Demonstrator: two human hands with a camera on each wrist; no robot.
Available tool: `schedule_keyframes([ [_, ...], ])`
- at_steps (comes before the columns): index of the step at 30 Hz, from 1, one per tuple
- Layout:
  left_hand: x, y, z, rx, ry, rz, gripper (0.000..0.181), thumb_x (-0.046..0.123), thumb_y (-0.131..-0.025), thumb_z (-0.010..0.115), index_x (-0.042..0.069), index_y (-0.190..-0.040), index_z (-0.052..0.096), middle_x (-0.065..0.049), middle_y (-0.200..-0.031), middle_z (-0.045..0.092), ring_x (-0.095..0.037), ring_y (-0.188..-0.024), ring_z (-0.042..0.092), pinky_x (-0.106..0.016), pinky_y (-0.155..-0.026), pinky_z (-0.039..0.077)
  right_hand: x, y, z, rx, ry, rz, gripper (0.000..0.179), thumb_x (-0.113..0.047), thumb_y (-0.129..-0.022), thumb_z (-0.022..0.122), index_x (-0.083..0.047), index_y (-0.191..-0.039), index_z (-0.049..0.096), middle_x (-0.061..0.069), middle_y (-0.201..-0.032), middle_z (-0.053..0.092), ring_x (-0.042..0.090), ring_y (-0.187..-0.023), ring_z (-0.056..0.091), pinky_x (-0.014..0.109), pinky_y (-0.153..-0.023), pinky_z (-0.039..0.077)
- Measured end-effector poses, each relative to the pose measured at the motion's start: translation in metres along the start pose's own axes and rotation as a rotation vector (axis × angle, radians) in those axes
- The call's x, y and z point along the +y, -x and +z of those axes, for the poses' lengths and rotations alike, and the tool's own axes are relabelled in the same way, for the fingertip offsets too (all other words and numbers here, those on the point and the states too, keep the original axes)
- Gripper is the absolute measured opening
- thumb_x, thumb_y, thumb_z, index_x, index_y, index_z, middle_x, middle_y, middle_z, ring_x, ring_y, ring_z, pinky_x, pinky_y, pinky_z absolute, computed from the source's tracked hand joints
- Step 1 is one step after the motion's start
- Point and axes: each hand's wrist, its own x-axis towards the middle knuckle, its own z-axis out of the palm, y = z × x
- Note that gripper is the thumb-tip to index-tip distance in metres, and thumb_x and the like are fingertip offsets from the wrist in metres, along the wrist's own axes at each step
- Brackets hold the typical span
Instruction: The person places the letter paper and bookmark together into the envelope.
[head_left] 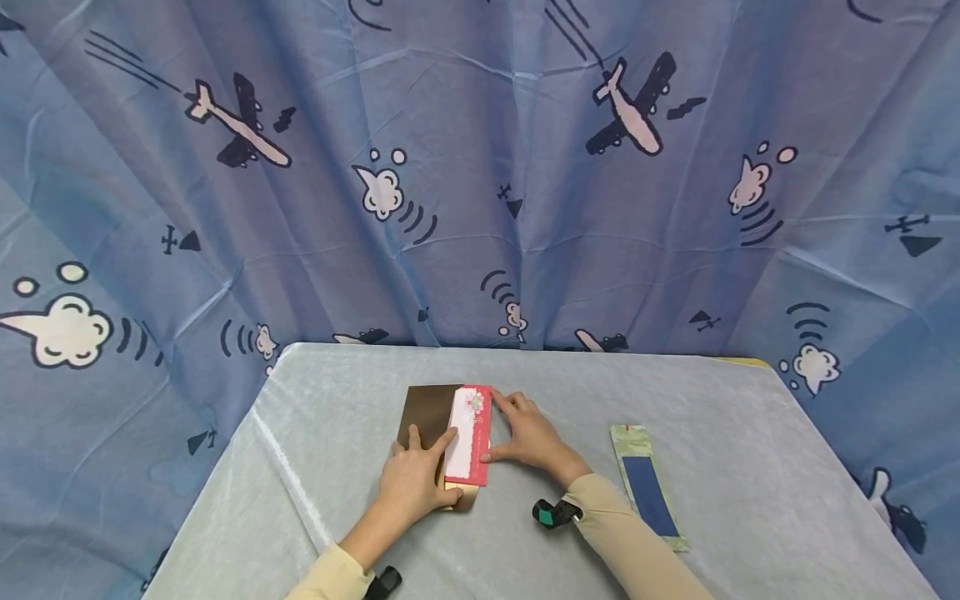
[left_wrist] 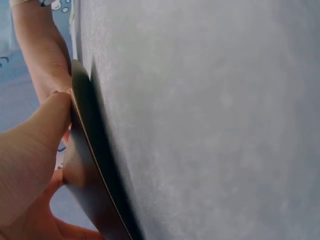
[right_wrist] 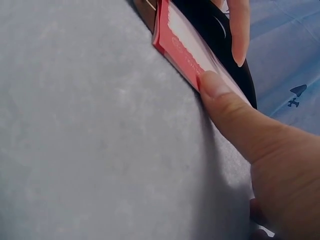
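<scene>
A dark brown, glossy flat case (head_left: 429, 407) lies on the cloth, its near end gold-toned. On its right side is a slim red card or packet (head_left: 478, 454) with a white, flower-printed front. My left hand (head_left: 408, 482) holds the case, thumb at the near edge and fingers spread over its face, one fingertip reaching the white front. In the left wrist view that thumb (left_wrist: 52, 117) presses the case's edge. My right hand (head_left: 532, 437) holds the red packet by its right side, index finger at the far corner. Its thumb (right_wrist: 220, 92) presses the red border in the right wrist view.
A long green packet with a dark blue panel (head_left: 651, 496) lies to the right, beside the right forearm. Pale grey cloth (head_left: 337, 417) covers the table. A blue curtain (head_left: 450, 250) with printed planes hangs behind the far edge.
</scene>
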Motion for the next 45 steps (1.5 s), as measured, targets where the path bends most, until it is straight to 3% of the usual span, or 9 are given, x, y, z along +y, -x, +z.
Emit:
schedule_keyframes([
  [33,0.0,0.001,0.0,-0.02,-0.009,0.002,0.092,0.063,-0.064,0.082,0.029,-0.144,0.051,-0.037,-0.137,0.052,-0.059,-0.104,0.061,-0.048,-0.065,0.058,-0.009,-0.002,-0.001,-0.008,0.061,-0.004,0.117,-0.062,-0.059,0.086,-0.014,-0.154,0.036,0.009,-0.116,0.052,0.022,-0.095,0.049,0.037,-0.077,0.047],
  [45,-0.001,0.002,0.0,0.002,0.004,0.017,0.089,0.063,-0.066,0.08,0.028,-0.143,0.052,-0.036,-0.137,0.053,-0.059,-0.103,0.062,-0.05,-0.067,0.059,-0.012,-0.005,-0.001,-0.012,0.09,0.015,0.117,-0.063,-0.058,0.086,-0.016,-0.154,0.037,0.01,-0.116,0.053,0.024,-0.095,0.051,0.04,-0.075,0.049],
])
